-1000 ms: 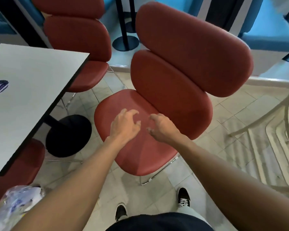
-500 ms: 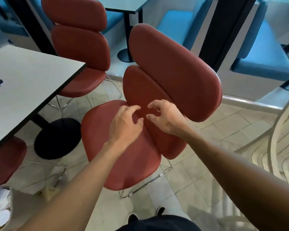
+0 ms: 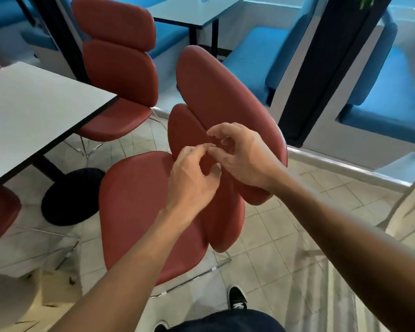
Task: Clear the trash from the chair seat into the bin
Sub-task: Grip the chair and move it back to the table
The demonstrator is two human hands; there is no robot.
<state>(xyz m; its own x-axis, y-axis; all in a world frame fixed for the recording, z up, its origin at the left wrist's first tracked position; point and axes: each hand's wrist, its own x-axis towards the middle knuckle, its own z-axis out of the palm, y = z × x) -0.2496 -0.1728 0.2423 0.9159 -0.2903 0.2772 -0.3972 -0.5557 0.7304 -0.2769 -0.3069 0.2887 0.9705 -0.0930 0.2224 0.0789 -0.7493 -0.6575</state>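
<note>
Two hands are held together above the red chair (image 3: 151, 212), over the join where its seat meets the lower back cushion. The left hand (image 3: 192, 180) and the right hand (image 3: 243, 155) are raised off the seat, where a second ago both were spread low over the cushion; the view has also swung, so that more of the chair's back is seen edge-on.

The fingertips of both hands are curled toward one another and nearly touching, as if something small is being pinched or passed between them. No trash can be made out in that pinch, so whether anything is actually gripped cannot be told.

The seat itself is seen bare red, with no litter visible on it. No bin is identifiable in this view, beside the chair or elsewhere.

It is judged that small scraps have been gathered from the seat, and that carrying them to the bin remains to be done.
</note>
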